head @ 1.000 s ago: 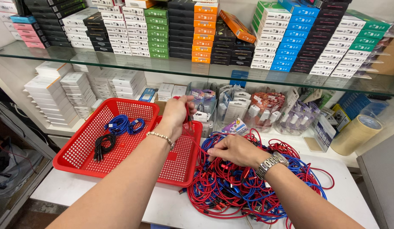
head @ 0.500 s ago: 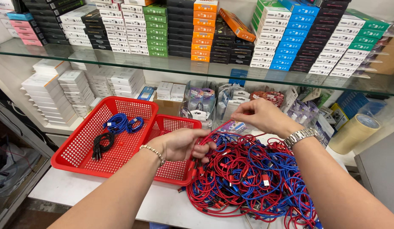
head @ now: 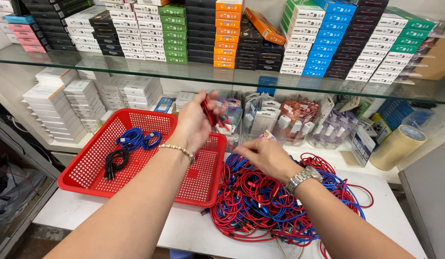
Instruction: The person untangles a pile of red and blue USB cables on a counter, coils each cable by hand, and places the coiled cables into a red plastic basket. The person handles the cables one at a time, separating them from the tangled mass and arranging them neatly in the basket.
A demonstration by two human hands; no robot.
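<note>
Pinching a red cable [head: 209, 111] between thumb and fingers, the left hand [head: 196, 123] is raised above the far right corner of the red plastic basket [head: 88, 165]; the cable runs down from that grip toward the right hand [head: 263, 156]. The right hand sits lower and to the right, fingers curled at the cable's lower stretch, though whether they actually clamp it cannot be told. Directly beneath and beyond the right hand spreads a tangled heap of red and blue cables [head: 275, 206] on the white tabletop [head: 136, 225]. Left of the raised grip, inside the basket, lie a blue cable bundle [head: 136, 140] and, nearer the person, a black cable bundle [head: 114, 160], apart from each other. Behind both hands stand clear packets of small accessories [head: 289, 120], and to the far right rests a roll of tan tape [head: 397, 146].
</note>
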